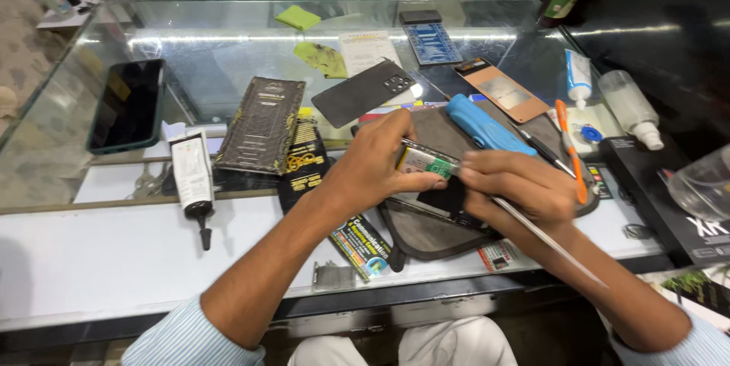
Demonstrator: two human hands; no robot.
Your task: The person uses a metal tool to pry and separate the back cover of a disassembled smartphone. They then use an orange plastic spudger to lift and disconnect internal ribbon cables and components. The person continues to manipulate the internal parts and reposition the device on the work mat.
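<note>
Your left hand [372, 168] and right hand [517, 187] are bare, with no gloves, rings or watch that show. Your forearms are bare too. Both sleeves of your shirt are pale blue with fine white stripes, pushed up near the elbows: the left sleeve [186, 335] and the right sleeve [684, 347]. Your trousers [426, 343] are white or off-white.
</note>
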